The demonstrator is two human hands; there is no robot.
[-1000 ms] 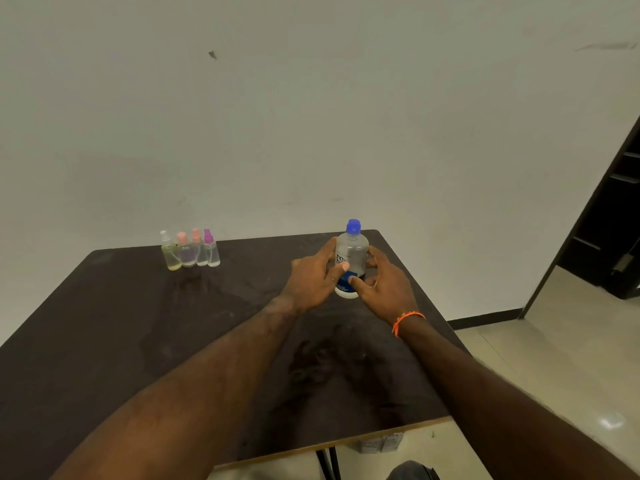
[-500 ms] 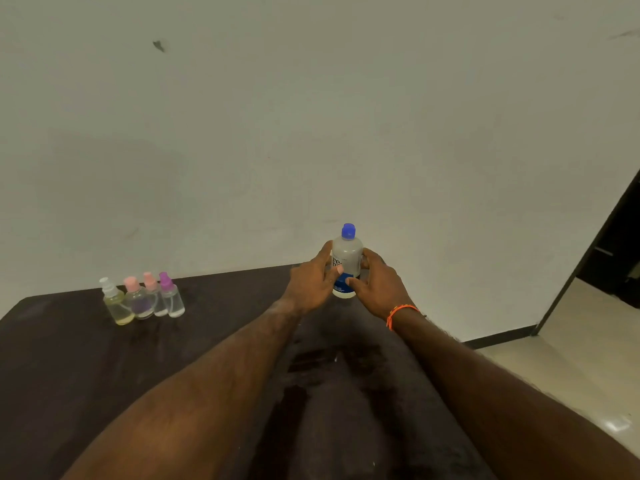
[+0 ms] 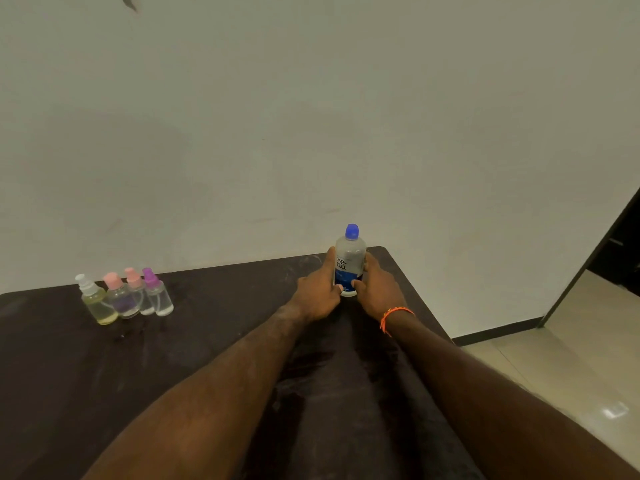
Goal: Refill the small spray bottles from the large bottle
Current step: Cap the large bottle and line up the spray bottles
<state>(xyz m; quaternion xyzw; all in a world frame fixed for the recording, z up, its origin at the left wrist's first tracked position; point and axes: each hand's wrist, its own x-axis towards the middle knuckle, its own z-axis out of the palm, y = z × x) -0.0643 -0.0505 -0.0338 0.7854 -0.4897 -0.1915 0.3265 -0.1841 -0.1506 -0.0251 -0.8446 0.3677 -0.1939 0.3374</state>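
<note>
— Where are we with the refill?

— Barely begun. Our left hand (image 3: 317, 292) and right hand (image 3: 375, 291) both grip the upright large bottle (image 3: 349, 263) on the dark table (image 3: 207, 341); its blue cap (image 3: 352, 231) is on.

— The four small spray bottles (image 3: 124, 296)?

— Well apart at the left, all capped, untouched.

Large bottle (image 3: 349, 261): translucent, smooth plastic with a glossy printed label, white above and blue below, and an opaque blue plastic cap (image 3: 352, 231). Small spray bottles (image 3: 125, 296), far left: clear glossy plastic bodies; spray heads of matt plastic in white, pink and purple. Worktop (image 3: 207, 341): dark brown, matt, with dull smears and streaks across its surface. Wristband (image 3: 393, 315) on the right arm: orange thread or cord. Wall (image 3: 311, 116): pale, matt painted finish, faintly scuffed. Floor (image 3: 571, 368), right: smooth pale tiles with a glossy reflection.
</note>
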